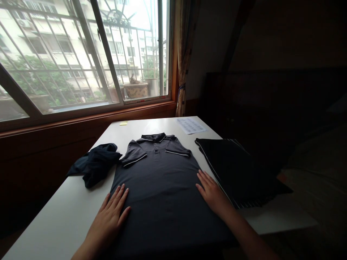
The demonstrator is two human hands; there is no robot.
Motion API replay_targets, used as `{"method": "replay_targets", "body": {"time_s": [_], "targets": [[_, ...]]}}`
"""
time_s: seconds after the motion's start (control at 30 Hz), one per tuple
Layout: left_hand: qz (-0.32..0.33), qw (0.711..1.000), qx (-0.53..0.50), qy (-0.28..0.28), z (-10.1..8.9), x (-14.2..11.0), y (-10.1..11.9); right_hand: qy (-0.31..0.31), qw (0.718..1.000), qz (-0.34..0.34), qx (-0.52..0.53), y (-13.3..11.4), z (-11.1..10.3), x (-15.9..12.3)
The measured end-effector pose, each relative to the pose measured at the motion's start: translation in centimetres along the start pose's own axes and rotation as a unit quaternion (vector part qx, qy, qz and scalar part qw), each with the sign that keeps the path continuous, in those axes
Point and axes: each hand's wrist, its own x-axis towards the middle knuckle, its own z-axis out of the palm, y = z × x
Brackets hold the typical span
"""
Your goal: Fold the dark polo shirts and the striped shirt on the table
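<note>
A dark polo shirt (159,180) lies spread face up on the white table (51,213), collar toward the window and short sleeves folded in over the chest. Its buttons and white sleeve trim show. My left hand (110,213) rests flat on the shirt's left edge, fingers stretched out. On the right edge lies my right hand (210,191), also flat with its fingers extended. Neither hand grips the cloth. The shirt's hem at the near edge is too dark to make out well.
A crumpled dark garment (99,162) sits at the table's left edge. To the right, dark clothing with light piping (233,166) lies flat, partly past the edge. A printed sheet (191,125) and a yellow note (123,123) lie at the far end, below the window (130,54).
</note>
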Motion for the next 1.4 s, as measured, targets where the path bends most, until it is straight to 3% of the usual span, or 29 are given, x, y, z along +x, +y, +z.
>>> {"method": "replay_targets", "body": {"time_s": [0.2,0.33,0.53,0.73,0.97,1.23,1.4], "targets": [[-0.006,1.0,-0.021,-0.005,0.0,0.0,-0.1,0.036,0.997,0.009,0.062,0.3,-0.8,-0.1],[-0.014,0.999,-0.026,-0.013,-0.2,0.1,0.1,0.047,0.992,0.064,0.099,0.3,-2.4,-0.4],[-0.034,0.998,-0.054,-0.01,-0.8,-0.1,0.2,-0.04,0.975,0.172,0.136,1.1,-4.2,-1.5],[-0.037,0.996,-0.087,0.005,-0.8,-0.2,-0.1,-0.17,0.948,0.183,0.196,0.3,-6.5,-2.8],[-0.044,0.994,-0.099,0.006,-1.1,0.0,0.2,-0.137,0.928,0.196,0.284,-0.8,-8.1,-2.4],[-0.042,0.994,-0.105,0.009,-0.9,-0.1,0.1,-0.209,0.882,0.209,0.367,-0.7,-8.9,-3.2],[-0.045,0.992,-0.12,0.015,-0.8,0.1,0.2,-0.185,0.892,0.207,0.358,-0.4,-9.4,-2.9]]}}
